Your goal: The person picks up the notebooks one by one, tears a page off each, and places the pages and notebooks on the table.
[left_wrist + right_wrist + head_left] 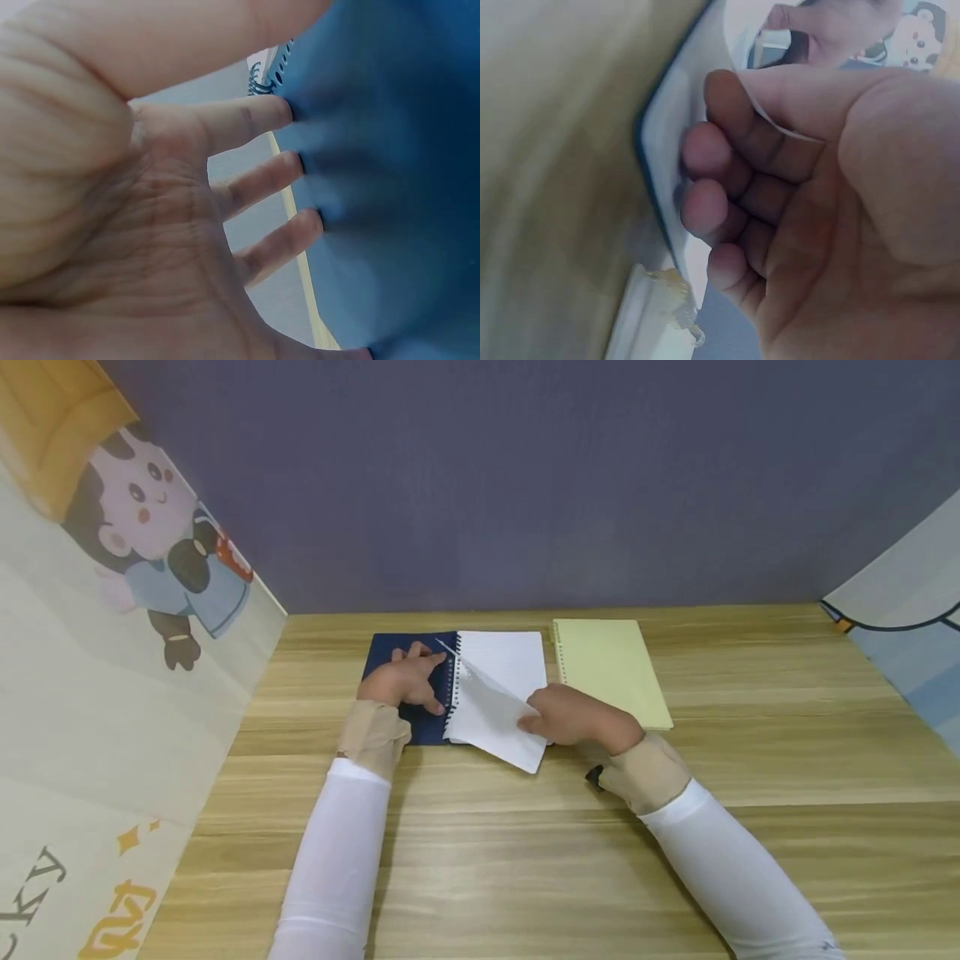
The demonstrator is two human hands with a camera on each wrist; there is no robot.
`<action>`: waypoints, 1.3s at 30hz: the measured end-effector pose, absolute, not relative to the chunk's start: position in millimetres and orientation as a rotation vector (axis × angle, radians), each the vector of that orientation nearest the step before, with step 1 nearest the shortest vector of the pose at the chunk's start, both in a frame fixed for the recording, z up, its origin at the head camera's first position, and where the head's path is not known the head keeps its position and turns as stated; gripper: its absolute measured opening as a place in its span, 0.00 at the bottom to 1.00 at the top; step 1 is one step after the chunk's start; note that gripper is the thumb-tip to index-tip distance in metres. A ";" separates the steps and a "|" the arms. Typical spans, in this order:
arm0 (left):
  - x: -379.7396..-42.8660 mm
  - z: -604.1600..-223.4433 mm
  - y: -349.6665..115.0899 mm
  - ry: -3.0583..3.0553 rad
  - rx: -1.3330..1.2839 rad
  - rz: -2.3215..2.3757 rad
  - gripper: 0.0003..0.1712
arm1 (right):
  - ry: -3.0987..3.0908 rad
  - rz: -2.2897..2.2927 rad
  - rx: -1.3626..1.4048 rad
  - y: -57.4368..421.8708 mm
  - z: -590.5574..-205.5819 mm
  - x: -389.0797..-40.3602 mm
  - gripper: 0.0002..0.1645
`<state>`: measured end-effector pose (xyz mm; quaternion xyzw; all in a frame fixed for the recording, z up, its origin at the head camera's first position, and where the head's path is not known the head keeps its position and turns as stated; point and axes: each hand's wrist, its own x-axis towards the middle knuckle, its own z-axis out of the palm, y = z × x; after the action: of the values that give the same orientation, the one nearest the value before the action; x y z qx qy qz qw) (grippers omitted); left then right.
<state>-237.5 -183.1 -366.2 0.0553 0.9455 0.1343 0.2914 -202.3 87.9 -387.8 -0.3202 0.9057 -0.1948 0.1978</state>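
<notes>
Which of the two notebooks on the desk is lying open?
The dark blue spiral notebook under the left hand, white pages showing; the pale yellow notebook beside it stays closed.

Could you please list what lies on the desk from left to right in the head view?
Cartoon side panel → left hand pressing on the dark blue notebook cover → spiral binding → loose white sheet → right hand pinching that sheet → yellow notepad → bare wooden desk.
</notes>
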 end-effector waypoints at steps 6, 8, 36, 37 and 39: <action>-236.7 -365.6 -183.1 2.540 0.082 0.419 0.57 | 2.501 -0.585 -0.902 88.8 -389.5 -200.5 0.18; -236.8 -365.9 -183.1 2.535 0.074 0.429 0.58 | 2.498 -0.586 -0.901 89.8 -389.9 -201.5 0.19; -239.5 -365.9 -183.6 2.542 0.175 0.327 0.57 | 2.400 -0.625 -0.863 100.8 -387.7 -209.1 0.13; -239.4 -365.9 -183.5 2.541 0.169 0.334 0.58 | 2.397 -0.626 -0.864 101.2 -387.9 -209.3 0.14; -239.1 -365.9 -183.4 2.534 0.152 0.348 0.58 | 2.395 -0.628 -0.874 101.5 -388.8 -210.0 0.13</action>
<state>-239.1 -183.4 -365.9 0.0568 0.9478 0.1301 0.2856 -210.0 101.5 -388.8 -0.3218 0.8820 -0.2312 0.2551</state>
